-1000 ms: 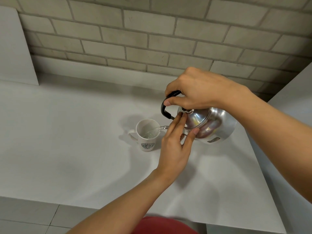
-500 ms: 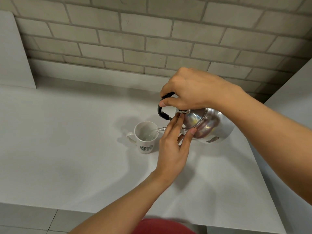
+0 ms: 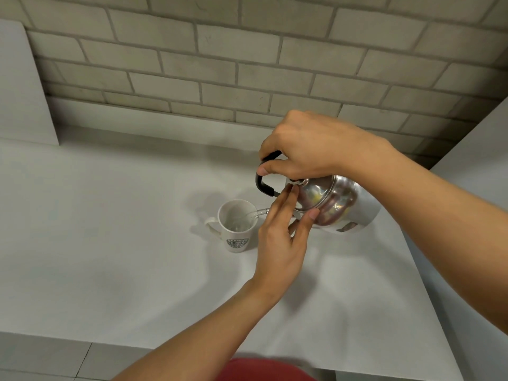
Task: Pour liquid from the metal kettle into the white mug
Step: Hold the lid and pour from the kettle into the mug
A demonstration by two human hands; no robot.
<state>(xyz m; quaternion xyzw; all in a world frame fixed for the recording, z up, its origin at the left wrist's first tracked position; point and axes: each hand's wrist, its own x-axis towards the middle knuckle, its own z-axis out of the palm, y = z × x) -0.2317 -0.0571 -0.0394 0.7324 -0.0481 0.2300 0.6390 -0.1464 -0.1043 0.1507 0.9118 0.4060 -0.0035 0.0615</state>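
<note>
A shiny metal kettle (image 3: 341,204) hangs tilted to the left above the white counter (image 3: 110,243). My right hand (image 3: 310,147) is shut around its black handle (image 3: 262,184). My left hand (image 3: 280,235) has its fingers spread flat against the kettle's lid, holding it in place. The spout is partly hidden behind those fingers. A thin clear stream runs from it into the white mug (image 3: 237,226), which stands upright just left of the kettle, logo facing me, handle to the left. Some liquid shows inside the mug.
A brick wall (image 3: 247,64) backs the counter. A white panel (image 3: 19,92) stands at the far left, and a white surface (image 3: 478,174) rises on the right. The counter's front edge runs along the bottom, with floor tiles (image 3: 41,361) beyond.
The kettle stays tilted over the mug and the stream keeps running. Both hands hold the same grip; only the view has shifted slightly.
</note>
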